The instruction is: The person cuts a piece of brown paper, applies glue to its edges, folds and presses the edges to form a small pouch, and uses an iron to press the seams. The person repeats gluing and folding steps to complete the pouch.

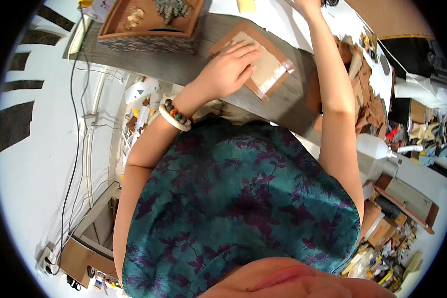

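Observation:
A flat brown piece (268, 95) with a beige panel (269, 62) laid on it rests at a slant on the grey wood-grain tabletop. My left hand (228, 69) lies on the panel's left part, palm down, fingers stretched out. White smears (272, 78) mark the panel's near right end, and the brown border there is folded up at the corners. My right hand (308, 5) reaches to the far edge of the view, over white sheets. Its fingers are mostly cut off, and a thin dark edge shows beside them.
A brown open-topped box (149, 43) holding ornaments stands at the back left. Crumpled brown leather-like scraps (370, 107) pile up right of my right forearm. A translucent bottle (375, 146) stands beyond my right elbow. Cables (74, 164) run down the left wall.

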Tool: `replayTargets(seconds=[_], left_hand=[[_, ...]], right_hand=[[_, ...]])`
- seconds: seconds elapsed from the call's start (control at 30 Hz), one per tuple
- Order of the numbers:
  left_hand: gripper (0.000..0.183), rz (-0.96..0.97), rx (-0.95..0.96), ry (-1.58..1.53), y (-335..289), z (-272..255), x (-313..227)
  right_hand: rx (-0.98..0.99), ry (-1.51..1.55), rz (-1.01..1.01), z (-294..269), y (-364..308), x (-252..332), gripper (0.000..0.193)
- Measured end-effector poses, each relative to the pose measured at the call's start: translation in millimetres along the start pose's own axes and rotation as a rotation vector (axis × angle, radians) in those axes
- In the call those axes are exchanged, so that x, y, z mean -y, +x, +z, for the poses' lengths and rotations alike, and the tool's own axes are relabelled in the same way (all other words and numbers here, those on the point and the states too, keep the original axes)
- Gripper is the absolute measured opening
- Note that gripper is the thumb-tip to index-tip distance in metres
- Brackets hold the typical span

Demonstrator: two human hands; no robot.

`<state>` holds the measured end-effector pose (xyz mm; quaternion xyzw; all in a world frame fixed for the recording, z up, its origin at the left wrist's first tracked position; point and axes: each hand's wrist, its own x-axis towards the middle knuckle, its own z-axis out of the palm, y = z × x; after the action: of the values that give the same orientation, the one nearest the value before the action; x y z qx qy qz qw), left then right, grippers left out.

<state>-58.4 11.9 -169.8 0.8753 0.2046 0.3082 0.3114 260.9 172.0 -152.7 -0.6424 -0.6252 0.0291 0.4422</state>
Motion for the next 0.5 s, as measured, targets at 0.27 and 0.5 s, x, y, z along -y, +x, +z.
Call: replayTargets(seconds=[0.27,0.5], left_hand=[[0.033,0.131,0.243,0.064,4.3,-4.3,19.6],[0.034,0.136,0.424,-0.006,16.9,-12.5,25.4]], right_hand=[[0.463,0.102,-0.04,-130.0,-188.2,135.7,0.012],[0.199,-0.015,0.063,-154.0,-244.4,138.9,0.007]])
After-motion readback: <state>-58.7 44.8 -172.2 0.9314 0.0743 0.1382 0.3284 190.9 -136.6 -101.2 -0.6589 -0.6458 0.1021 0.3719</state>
